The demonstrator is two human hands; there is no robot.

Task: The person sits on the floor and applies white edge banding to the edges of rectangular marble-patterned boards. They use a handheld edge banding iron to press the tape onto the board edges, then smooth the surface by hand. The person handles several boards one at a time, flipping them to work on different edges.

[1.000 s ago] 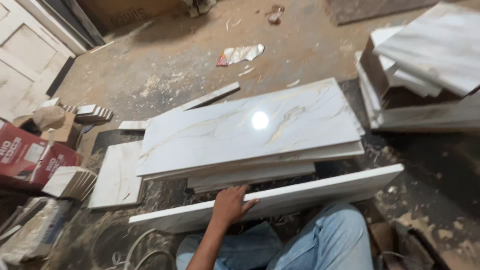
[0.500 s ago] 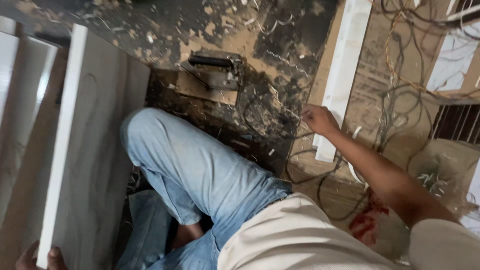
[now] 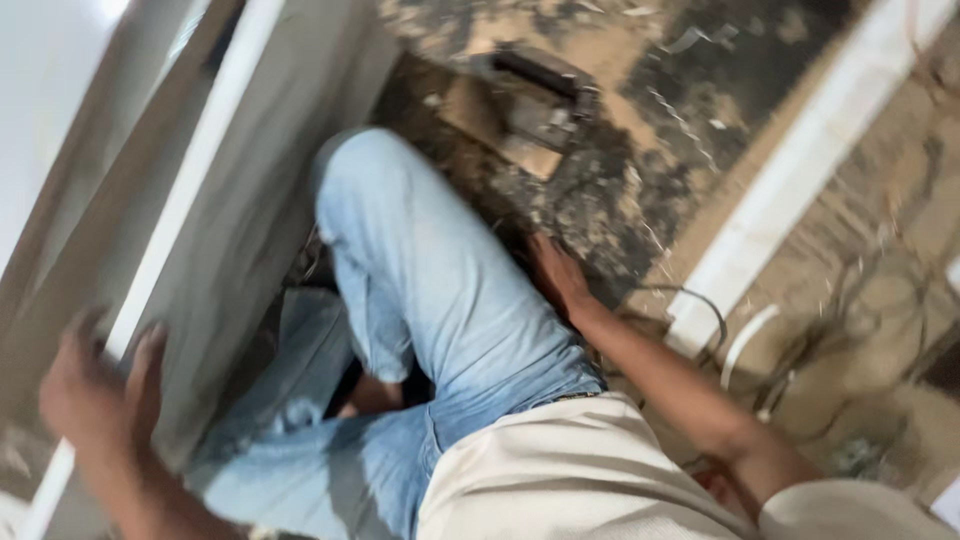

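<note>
Big pale slab (image 3: 250, 190) stands on edge w/ its white rim up, running along my left side, leaning beside my bent knee in blue jeans (image 3: 430, 290). Dusty, debris-strewn floor (image 3: 640, 170) ahead. Long white strip (image 3: 790, 180) lies on it to my right, well apart from the slab. Small dark tool (image 3: 535, 95) sits on the floor past my knee. My left hand (image 3: 95, 385) is on the slab's rim, fingers curled round it, gripping. My right hand (image 3: 555, 275) is down by the floor beside my thigh; pic blurred, can't tell if fingers are spread or closed.
</note>
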